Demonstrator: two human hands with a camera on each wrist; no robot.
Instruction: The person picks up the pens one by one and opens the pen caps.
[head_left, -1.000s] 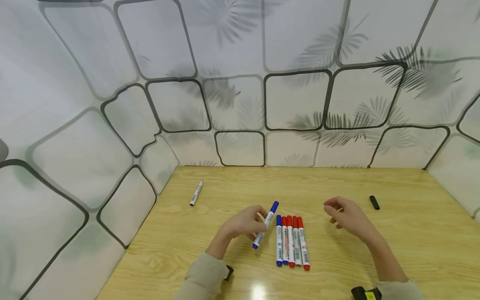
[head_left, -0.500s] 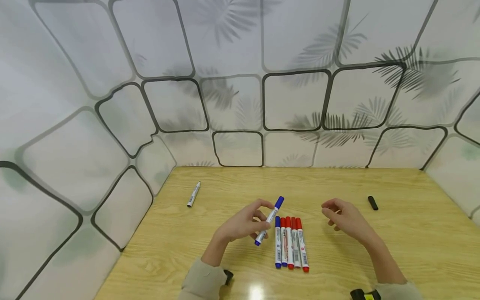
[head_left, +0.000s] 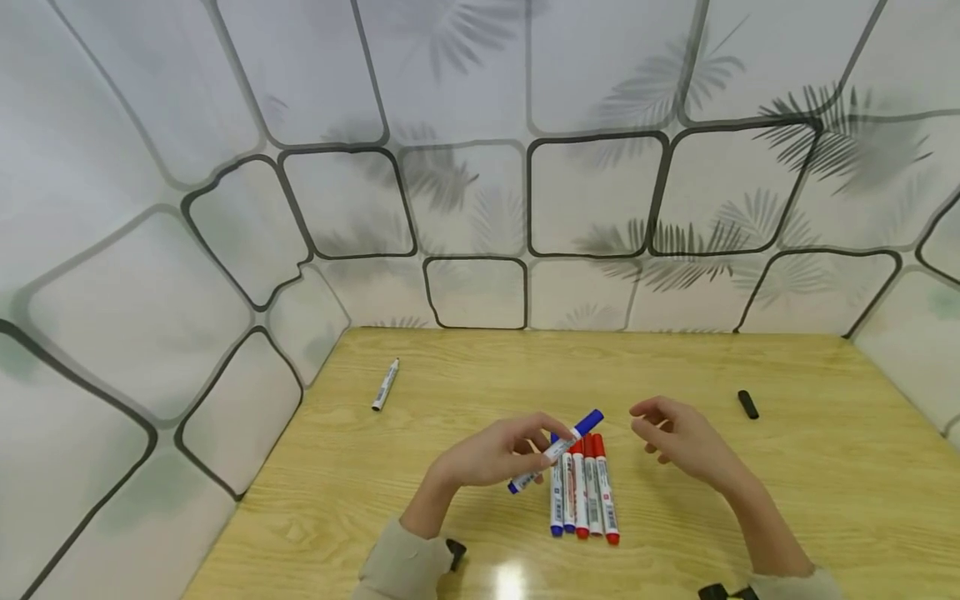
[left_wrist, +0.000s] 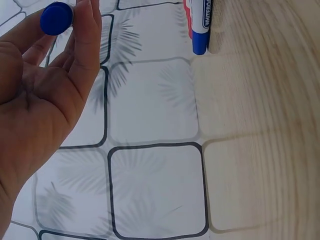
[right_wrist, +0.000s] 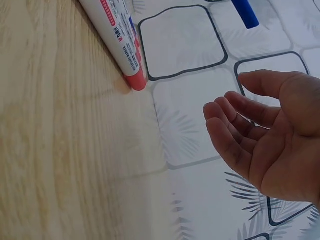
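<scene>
Pinching 1 blue marker (head_left: 559, 448): left fingers (head_left: 542, 422)

- "WHITEBO", capitals cut off at the view's edge, along the blue-ended marker (left_wrist: 201, 17) at the row's left end; a barcode near its near end.
- Red and dark print on the red-ended marker (right_wrist: 114, 40) at the row's right end, too blurred to read; a barcode there too.
- Label on the blue-capped marker (head_left: 561, 448) in the left hand (head_left: 483, 454): illegible.
- Far-left marker (head_left: 386, 386): print too small.
</scene>
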